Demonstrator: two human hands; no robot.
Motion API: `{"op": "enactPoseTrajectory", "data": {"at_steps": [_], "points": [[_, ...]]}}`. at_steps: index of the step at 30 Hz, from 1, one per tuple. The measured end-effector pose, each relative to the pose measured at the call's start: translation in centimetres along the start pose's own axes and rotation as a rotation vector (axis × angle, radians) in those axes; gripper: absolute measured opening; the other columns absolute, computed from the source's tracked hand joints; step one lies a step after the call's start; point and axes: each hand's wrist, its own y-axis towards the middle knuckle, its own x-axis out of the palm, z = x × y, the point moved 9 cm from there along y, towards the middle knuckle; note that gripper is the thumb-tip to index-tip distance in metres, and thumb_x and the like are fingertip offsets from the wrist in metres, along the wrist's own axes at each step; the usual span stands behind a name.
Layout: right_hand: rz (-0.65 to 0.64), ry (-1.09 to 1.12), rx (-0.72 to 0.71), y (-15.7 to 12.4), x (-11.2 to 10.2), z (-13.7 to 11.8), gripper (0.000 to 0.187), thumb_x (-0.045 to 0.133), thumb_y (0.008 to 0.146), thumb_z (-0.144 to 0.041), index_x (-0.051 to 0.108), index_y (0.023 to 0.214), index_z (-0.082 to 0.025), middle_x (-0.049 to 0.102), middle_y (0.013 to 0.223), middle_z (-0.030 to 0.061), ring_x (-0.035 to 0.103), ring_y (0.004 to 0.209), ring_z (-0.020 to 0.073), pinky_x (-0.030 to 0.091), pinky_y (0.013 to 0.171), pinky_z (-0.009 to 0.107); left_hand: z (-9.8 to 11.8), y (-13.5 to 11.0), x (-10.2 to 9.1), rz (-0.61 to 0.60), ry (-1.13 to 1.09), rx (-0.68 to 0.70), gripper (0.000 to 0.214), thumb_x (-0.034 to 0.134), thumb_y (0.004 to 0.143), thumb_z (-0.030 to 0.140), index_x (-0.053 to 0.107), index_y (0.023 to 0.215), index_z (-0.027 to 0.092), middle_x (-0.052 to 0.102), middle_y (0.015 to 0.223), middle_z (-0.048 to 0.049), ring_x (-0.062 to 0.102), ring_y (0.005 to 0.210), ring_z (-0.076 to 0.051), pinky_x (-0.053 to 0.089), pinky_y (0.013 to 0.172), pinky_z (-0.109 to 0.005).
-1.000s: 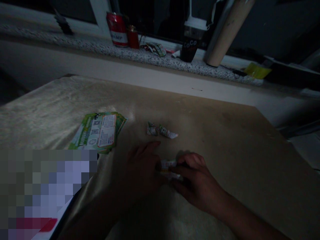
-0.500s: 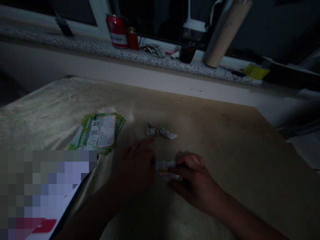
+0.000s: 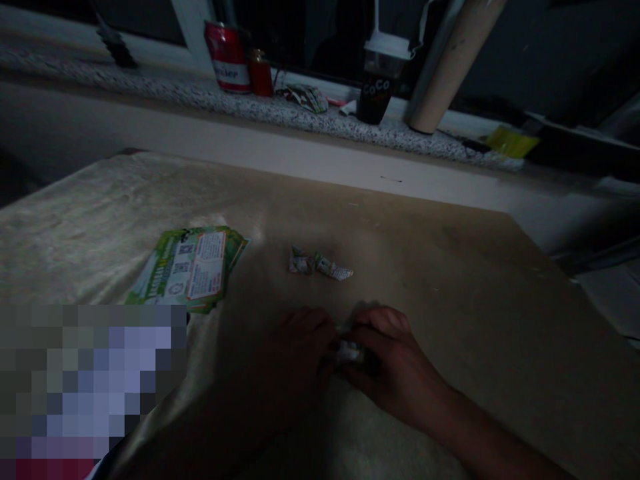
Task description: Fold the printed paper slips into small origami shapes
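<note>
Between my two hands is a small folded piece of printed paper (image 3: pixel 351 352), close to the table surface and partly covered by fingers. My right hand (image 3: pixel 393 353) grips its right side between thumb and fingers. On the left side, my left hand (image 3: pixel 303 343) is closed on the paper's edge, dark in shadow, so its fingertips are hard to make out. Just beyond the hands lie two small folded paper pieces, a left one (image 3: pixel 301 261) and a longer right one (image 3: pixel 334 268). A fanned stack of green printed leaflets (image 3: pixel 193 270) rests to the left.
The table (image 3: pixel 450 287) ends at a wall below a speckled windowsill (image 3: pixel 295 120). On the sill stand a red can (image 3: pixel 227 59), an orange lighter-like object (image 3: pixel 261 73), a CoCo cup (image 3: pixel 376 87) and a cardboard tube (image 3: pixel 453 67). A pixelated patch covers the lower left.
My left hand has moved right, up to the paper. The paper was flatter with its print showing; now it is folded smaller. My right hand has barely moved.
</note>
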Motion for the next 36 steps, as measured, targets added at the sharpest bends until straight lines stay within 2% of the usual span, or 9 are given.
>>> {"op": "enactPoseTrajectory", "data": {"at_steps": [3,7,11,17,24,31,33,36], "points": [[0.023,-0.024,0.049,0.1,-0.9,1.5,0.024,0.083,0.082,-0.02,0.074,0.104,-0.024,0.071,0.108,0.0049,0.062,0.106,0.0271,0.045,0.096,0.046,0.0,0.1,-0.1,-0.012,0.009,-0.018,0.015,0.058,0.093,0.011,0.069,0.094,0.021,0.066,0.102,-0.0046,0.061,0.098,-0.025,0.048,0.09,-0.044],[0.103,-0.114,0.102,0.3,-2.7,4.8,0.016,0.074,0.089,-0.018,0.073,0.104,-0.024,0.073,0.11,0.0072,0.064,0.109,0.0284,0.046,0.097,0.049,0.2,0.0,-0.1,-0.026,0.002,-0.036,0.016,0.059,0.092,0.011,0.071,0.093,0.021,0.066,0.103,-0.0047,0.061,0.098,-0.025,0.048,0.089,-0.042],[0.157,-0.128,0.14,0.4,-3.4,7.2,0.01,0.075,0.09,-0.025,0.072,0.099,-0.024,0.074,0.106,0.0076,0.066,0.105,0.0288,0.049,0.094,0.049,0.1,0.0,-0.2,-0.015,-0.023,-0.031,0.015,0.06,0.091,0.01,0.071,0.093,0.021,0.065,0.104,-0.0038,0.06,0.099,-0.025,0.047,0.091,-0.043],[0.127,-0.09,0.058,0.4,-2.7,5.2,0.012,0.066,0.095,-0.021,0.073,0.103,-0.025,0.072,0.106,0.0074,0.066,0.105,0.0282,0.048,0.094,0.048,-0.1,0.3,-0.3,-0.008,-0.002,-0.031,0.018,0.065,0.087,0.01,0.071,0.102,0.02,0.065,0.108,-0.0053,0.059,0.104,-0.026,0.047,0.095,-0.044],[0.094,-0.01,-0.029,0.4,-2.4,3.1,0.02,0.065,0.093,-0.016,0.072,0.11,-0.024,0.069,0.11,0.0084,0.063,0.109,0.0288,0.046,0.097,0.049,-0.3,0.0,-1.0,0.041,0.073,-0.058,0.026,0.069,0.085,0.017,0.069,0.111,0.02,0.063,0.118,-0.0075,0.057,0.112,-0.029,0.047,0.1,-0.048],[0.055,0.149,-0.078,0.7,-2.3,1.9,0.022,0.053,0.097,-0.011,0.07,0.101,-0.023,0.07,0.098,0.006,0.064,0.098,0.0249,0.048,0.092,0.046,-0.7,0.1,-1.0,0.046,0.098,-0.068,0.031,0.069,0.084,0.021,0.067,0.115,0.02,0.062,0.124,-0.0094,0.055,0.117,-0.031,0.045,0.103,-0.05],[0.053,0.182,-0.094,0.7,-2.2,1.6,0.02,0.054,0.098,-0.011,0.069,0.099,-0.023,0.07,0.095,0.005,0.064,0.096,0.0241,0.048,0.091,0.045,-0.6,0.1,-0.9,0.056,0.102,-0.047,0.03,0.068,0.085,0.02,0.067,0.115,0.021,0.063,0.121,-0.0084,0.056,0.115,-0.031,0.045,0.102,-0.05],[0.063,0.198,-0.126,0.7,-2.0,1.3,0.008,0.063,0.096,-0.017,0.068,0.095,-0.023,0.071,0.091,0.0037,0.064,0.095,0.0241,0.048,0.091,0.045,-0.5,0.0,-0.7,0.054,0.101,-0.035,0.025,0.066,0.085,0.018,0.067,0.11,0.021,0.064,0.117,-0.0077,0.057,0.112,-0.03,0.045,0.101,-0.051]]}}
